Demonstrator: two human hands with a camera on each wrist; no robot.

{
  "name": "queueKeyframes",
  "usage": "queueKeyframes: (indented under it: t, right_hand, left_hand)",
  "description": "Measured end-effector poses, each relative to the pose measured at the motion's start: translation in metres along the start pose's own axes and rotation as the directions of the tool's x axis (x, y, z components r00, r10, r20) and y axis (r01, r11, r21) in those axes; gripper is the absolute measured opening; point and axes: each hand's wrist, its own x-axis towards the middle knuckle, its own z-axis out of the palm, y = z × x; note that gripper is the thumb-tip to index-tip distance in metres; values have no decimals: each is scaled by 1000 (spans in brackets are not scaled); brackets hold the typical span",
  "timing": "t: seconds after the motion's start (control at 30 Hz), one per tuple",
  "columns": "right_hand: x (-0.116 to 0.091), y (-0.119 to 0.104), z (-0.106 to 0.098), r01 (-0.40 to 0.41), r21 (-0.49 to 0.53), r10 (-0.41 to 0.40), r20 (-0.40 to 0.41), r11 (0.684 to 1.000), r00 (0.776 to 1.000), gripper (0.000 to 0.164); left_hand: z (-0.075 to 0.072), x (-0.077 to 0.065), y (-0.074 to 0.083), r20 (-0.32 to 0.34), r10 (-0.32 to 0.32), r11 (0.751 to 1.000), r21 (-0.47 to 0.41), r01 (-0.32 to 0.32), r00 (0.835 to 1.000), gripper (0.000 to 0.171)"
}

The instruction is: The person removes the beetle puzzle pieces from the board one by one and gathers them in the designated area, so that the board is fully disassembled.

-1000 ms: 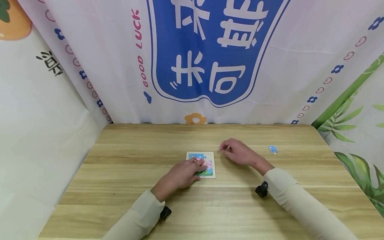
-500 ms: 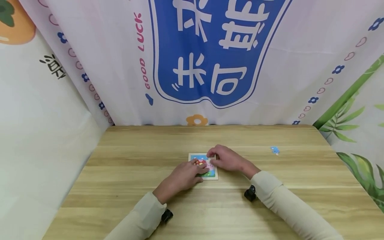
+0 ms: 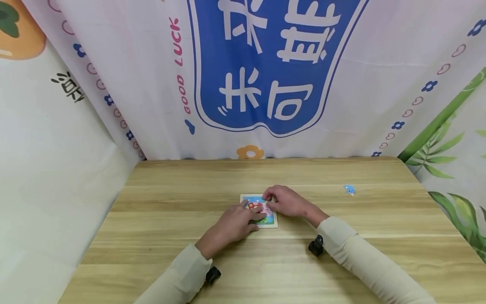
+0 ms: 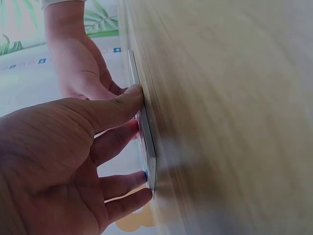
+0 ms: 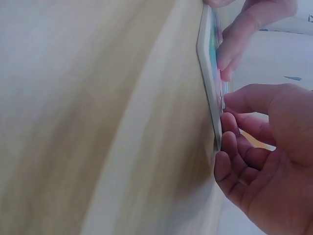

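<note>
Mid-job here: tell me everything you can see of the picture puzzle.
The picture puzzle is thin and square, with a pale, wood-like border around a blue, green, red and pink picture. It lies flat on the table. The left hand rests its fingers on the picture, thumb at the near edge; the right hand touches the far right corner, partly hiding it.

In head view, L arm (image 3: 178, 276) enters at approx. 7 o'clock & points to 2 o'clock; L hand (image 3: 235, 221) is palm down, w/ fingers (image 4: 122, 186) spread & a bit bent, L thumb (image 4: 115, 108) apart from them. R arm (image 3: 370, 258) enters at approx. 4 o'clock & points to 10 o'clock. R hand (image 3: 287, 201) is at approx. 2 o'clock from L hand, near it, w/ R thumb (image 5: 249, 97) & index (image 5: 259, 128) close together in a pinch, other fingers curled inward.
</note>
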Motion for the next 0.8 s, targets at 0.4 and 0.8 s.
queueKeyframes:
  t: [0.4, 0.8]
  right_hand:
    - [4, -7, 3, -56, 60, 59, -52, 997, 997, 12]
    - [15, -4, 4, -67, 58, 71, -73, 996, 995, 6]
  left_hand:
    - [1, 0, 0, 20, -8, 1000, 2, 8, 1000, 43]
    - [-1, 0, -2, 20, -7, 1000, -19, 7, 1000, 43]
